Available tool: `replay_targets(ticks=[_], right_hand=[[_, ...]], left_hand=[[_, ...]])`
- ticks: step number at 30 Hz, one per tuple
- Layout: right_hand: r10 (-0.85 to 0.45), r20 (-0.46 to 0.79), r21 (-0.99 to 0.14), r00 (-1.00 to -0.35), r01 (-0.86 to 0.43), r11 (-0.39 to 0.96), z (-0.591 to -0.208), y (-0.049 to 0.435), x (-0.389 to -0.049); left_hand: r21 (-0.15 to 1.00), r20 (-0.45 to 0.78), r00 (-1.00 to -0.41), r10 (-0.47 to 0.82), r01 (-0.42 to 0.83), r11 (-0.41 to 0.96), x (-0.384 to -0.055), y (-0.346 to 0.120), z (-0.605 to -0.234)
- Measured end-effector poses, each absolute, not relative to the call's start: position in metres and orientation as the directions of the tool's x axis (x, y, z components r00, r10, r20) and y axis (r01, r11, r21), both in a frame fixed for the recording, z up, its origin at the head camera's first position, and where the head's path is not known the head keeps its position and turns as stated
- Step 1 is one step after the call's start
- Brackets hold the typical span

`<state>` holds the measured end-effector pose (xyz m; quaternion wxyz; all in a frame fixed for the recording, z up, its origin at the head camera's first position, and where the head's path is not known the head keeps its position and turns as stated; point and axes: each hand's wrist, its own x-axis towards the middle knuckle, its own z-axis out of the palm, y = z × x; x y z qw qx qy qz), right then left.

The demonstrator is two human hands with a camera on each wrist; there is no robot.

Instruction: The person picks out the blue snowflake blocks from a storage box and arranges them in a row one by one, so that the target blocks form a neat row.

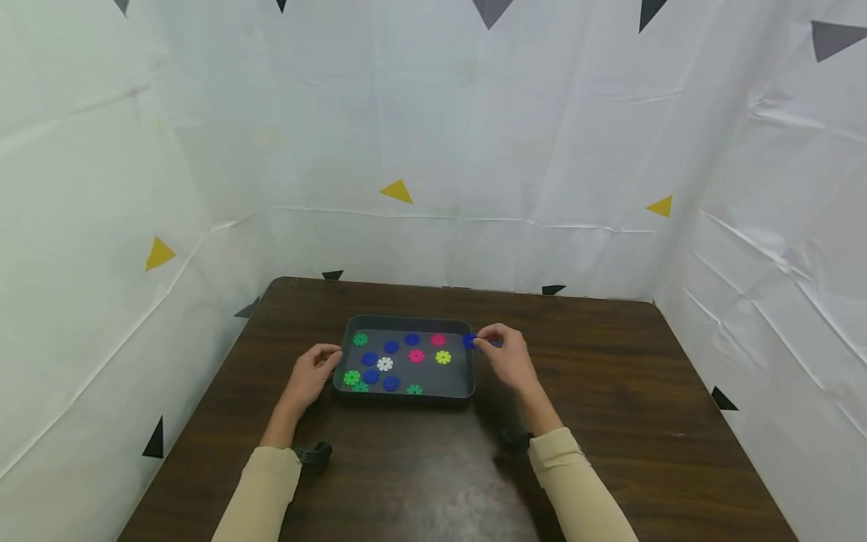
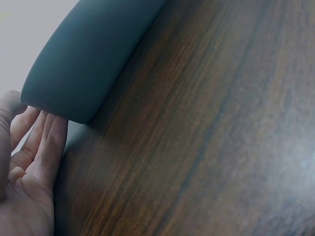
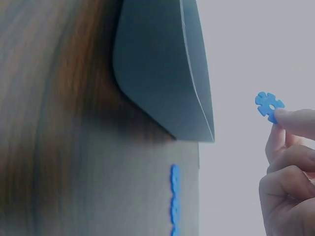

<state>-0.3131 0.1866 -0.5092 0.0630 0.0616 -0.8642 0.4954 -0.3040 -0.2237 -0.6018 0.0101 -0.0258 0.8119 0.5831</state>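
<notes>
A grey rectangular tray (image 1: 406, 397) stands on the table with several notched plastic discs in it. Blue ones such as this disc (image 1: 390, 383) lie beside green, pink, yellow and white ones. My left hand (image 1: 308, 380) holds the tray's left end, fingers against the end wall and thumb at the rim. Between thumb and fingertips, my right hand (image 1: 509, 361) pinches a blue notched disc (image 3: 268, 105), raised at the tray's right rim. Past the tray, a row of blue discs (image 3: 175, 199) lies on the table, mostly hidden by the right hand in the head view.
The dark wooden table (image 1: 609, 406) has white sheets (image 1: 433, 135) hanging behind it and at both sides, marked with yellow, grey and black triangles. A dark band (image 1: 314, 455) sits at the left wrist.
</notes>
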Motion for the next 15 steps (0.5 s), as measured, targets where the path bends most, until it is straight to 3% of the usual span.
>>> replay_targets(ticks=[15], right_hand=[[0.070, 0.034, -0.918, -0.997, -0.003, 0.398, -0.501, 0.245, -0.320]], left_hand=[[0.950, -0.027, -0.999, -0.026, -0.034, 0.310, -0.303, -0.224, -0.600]])
